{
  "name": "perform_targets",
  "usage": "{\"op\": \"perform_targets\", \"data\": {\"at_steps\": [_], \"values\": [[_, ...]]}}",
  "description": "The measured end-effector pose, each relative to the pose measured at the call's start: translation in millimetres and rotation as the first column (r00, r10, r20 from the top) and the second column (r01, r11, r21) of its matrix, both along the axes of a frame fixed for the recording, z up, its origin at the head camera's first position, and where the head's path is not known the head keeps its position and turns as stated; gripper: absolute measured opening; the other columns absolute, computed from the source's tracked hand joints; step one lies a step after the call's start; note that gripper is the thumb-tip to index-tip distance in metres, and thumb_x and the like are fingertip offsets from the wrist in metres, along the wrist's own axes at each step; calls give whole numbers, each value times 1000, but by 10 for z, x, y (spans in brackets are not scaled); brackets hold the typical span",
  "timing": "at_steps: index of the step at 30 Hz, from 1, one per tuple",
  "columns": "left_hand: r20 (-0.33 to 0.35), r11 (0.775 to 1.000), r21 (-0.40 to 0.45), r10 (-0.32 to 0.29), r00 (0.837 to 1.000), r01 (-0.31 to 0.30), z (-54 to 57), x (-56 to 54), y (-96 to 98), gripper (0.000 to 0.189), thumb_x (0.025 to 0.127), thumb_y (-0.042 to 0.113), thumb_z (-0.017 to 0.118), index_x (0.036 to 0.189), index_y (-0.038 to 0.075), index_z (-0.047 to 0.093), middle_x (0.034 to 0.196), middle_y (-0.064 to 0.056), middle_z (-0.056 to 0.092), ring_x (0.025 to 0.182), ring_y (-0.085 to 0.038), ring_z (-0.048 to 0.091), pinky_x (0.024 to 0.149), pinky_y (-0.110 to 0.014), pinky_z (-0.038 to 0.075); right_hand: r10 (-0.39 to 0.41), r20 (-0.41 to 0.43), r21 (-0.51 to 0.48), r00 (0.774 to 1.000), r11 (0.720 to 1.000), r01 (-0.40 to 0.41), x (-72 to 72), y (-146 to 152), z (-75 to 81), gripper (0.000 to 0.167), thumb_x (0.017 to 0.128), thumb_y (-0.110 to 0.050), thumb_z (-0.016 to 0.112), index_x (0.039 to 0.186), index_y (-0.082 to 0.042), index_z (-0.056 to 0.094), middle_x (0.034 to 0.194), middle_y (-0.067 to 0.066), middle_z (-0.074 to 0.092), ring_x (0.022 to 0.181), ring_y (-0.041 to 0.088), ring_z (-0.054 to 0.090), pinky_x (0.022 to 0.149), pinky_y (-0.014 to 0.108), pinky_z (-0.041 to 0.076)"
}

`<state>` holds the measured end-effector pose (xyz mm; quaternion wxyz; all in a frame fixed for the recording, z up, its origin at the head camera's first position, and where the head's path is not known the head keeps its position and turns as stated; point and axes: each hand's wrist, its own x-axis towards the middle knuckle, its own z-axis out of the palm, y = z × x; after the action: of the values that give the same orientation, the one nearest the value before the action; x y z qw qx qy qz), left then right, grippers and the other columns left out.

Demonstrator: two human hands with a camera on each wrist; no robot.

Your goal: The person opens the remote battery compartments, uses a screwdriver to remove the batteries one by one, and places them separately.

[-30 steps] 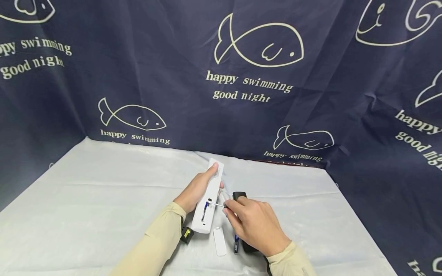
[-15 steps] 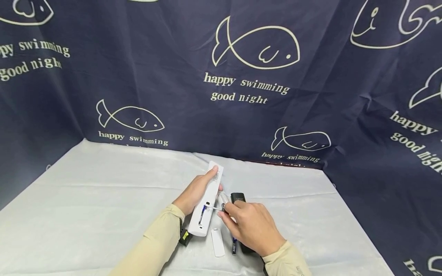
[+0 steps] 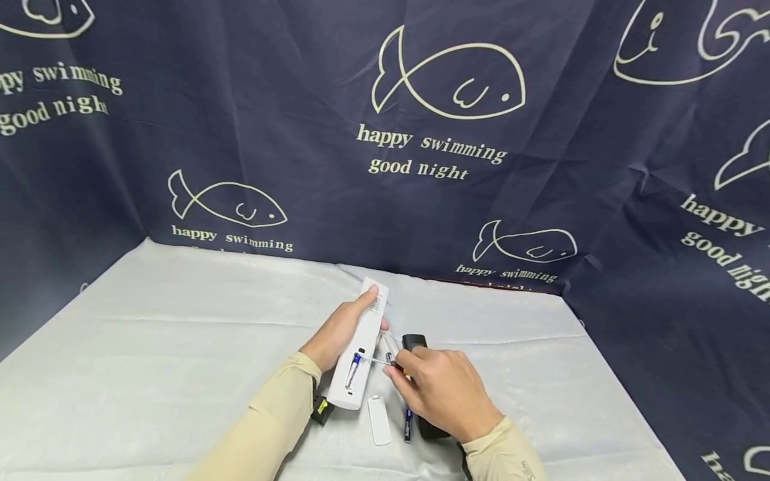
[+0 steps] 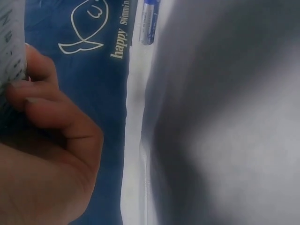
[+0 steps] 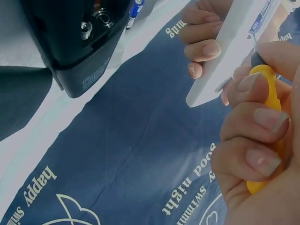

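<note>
My left hand holds a white remote control, thumb along its back and fingers around the far side. In its uncovered battery slot lies a blue-and-silver battery. My right hand grips a screwdriver by its yellow handle, as the right wrist view shows. The thin metal shaft reaches left to the blue end of the battery. Part of the remote's button side appears at the left edge of the left wrist view, under curled fingertips.
A white battery cover lies on the white cloth below the remote. Right of it are a loose blue battery and a black remote-like device, partly under my right hand; its battery contacts show. A dark printed curtain stands behind.
The battery in the slot shows a brighter silver body than before. Both hands keep their grips, with only slight shifts, and the screwdriver tip stays at the battery's blue end.
</note>
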<state>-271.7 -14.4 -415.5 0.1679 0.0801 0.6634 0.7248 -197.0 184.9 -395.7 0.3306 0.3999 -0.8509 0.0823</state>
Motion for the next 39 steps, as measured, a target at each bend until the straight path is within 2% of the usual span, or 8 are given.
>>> {"op": "perform_targets", "data": {"at_steps": [10, 21, 34, 39], "values": [[1, 1000, 10, -12, 1000, 12, -6, 4, -3, 77, 93, 75, 43, 92, 2, 68, 71, -6, 62, 58, -13, 57, 52, -26, 47, 7, -2, 7, 1000, 1000, -7, -6, -5, -11, 28, 92, -31, 69, 72, -20, 53, 60, -12, 38, 43, 9, 41, 40, 28, 33], [10, 1000, 1, 0, 1000, 0, -6, 17, 7, 79, 94, 74, 42, 94, 0, 68, 69, -7, 60, 57, -13, 56, 51, -27, 46, 17, 0, -1, 1000, 1000, -17, -6, 17, 1, 22, 93, -32, 68, 76, -21, 59, 60, -13, 41, 44, 4, 40, 39, 26, 33], [-12, 1000, 2, 0, 1000, 0, -10, -5, 8, 75, 95, 72, 42, 93, 2, 68, 72, -6, 62, 59, -13, 56, 54, -26, 46, 10, 32, -22, 999, 1000, -10, 1, 45, 19, 21, 91, -30, 71, 77, -21, 59, 62, -16, 40, 47, 1, 39, 41, 24, 34], [-9, 1000, -8, 17, 1000, -17, -6, -3, -2, 77, 94, 73, 43, 93, 1, 68, 71, -7, 62, 58, -12, 56, 52, -25, 47, 9, 38, -21, 999, 1000, -9, 0, 42, 13, 21, 91, -31, 71, 77, -21, 59, 61, -15, 40, 47, 0, 38, 41, 23, 33]]}}
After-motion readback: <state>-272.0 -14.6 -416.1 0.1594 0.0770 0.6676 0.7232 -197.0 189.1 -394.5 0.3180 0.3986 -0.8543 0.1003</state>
